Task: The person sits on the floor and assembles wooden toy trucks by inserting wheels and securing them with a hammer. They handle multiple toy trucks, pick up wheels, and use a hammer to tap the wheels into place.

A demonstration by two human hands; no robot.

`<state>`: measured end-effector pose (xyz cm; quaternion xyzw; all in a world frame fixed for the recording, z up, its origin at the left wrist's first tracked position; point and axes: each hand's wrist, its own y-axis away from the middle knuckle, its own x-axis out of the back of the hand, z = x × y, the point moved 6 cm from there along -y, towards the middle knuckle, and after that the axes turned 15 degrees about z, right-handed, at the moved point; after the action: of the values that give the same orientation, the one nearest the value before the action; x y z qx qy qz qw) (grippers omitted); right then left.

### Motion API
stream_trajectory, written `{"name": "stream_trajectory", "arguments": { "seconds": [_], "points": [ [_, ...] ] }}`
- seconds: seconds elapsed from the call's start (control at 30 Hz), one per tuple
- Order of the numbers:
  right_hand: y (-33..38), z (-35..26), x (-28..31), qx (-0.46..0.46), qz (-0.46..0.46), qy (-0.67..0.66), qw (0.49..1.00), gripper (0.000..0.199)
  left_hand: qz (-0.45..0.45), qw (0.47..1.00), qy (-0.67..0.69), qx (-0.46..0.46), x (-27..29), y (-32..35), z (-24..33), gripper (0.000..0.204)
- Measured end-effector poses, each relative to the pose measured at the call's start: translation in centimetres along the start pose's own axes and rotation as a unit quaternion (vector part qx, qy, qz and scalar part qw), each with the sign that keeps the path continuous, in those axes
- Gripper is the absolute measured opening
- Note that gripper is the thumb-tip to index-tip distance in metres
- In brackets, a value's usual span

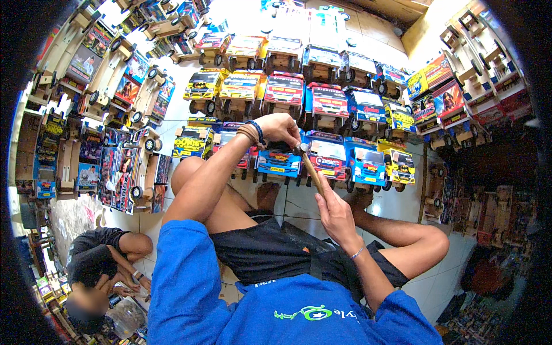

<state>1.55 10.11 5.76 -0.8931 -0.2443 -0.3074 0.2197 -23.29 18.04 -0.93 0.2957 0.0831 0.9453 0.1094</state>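
My right hand (335, 214) grips the wooden-handled hammer (309, 167) over the blue wooden toy truck (279, 161) my left hand (280, 129) clamps on the white tiled floor (397, 201), amid rows of seemingly finished painted trucks (325, 99).

Bright daylight floods the white tiled floor (172, 115) from the top, blowing out the far toy trucks (322, 23). Fisheye bending curves the edges (black vignette all round). The right side lies dim, perhaps shadowed; centre stays sharp.
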Motion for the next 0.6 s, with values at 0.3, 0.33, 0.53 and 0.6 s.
{"name": "stream_trajectory", "arguments": {
  "seconds": [0.3, 0.33, 0.53, 0.6],
  "points": [
    [0.3, 0.1, -1.2, 0.088, 0.005, 0.114, 0.990, 0.066, 0.001, 1.000, -0.022, 0.001, 0.0, -0.2, -0.2, 0.029],
    [0.4, 0.3, -1.5, 0.091, -0.011, 0.131, 0.987, 0.066, -0.001, 1.000, -0.024, -0.004, 0.0, -0.2, -0.1, 0.029],
    [0.5, 0.4, -1.0, 0.083, 0.056, 0.107, 0.989, 0.067, 0.004, 0.999, -0.040, -0.016, 0.0, -0.3, -0.2, 0.030],
    [0.6, 0.7, -1.7, 0.087, 0.005, 0.137, 0.987, 0.066, 0.000, 0.999, -0.042, -0.013, -0.1, -0.4, -0.3, 0.030]
  ]
}}
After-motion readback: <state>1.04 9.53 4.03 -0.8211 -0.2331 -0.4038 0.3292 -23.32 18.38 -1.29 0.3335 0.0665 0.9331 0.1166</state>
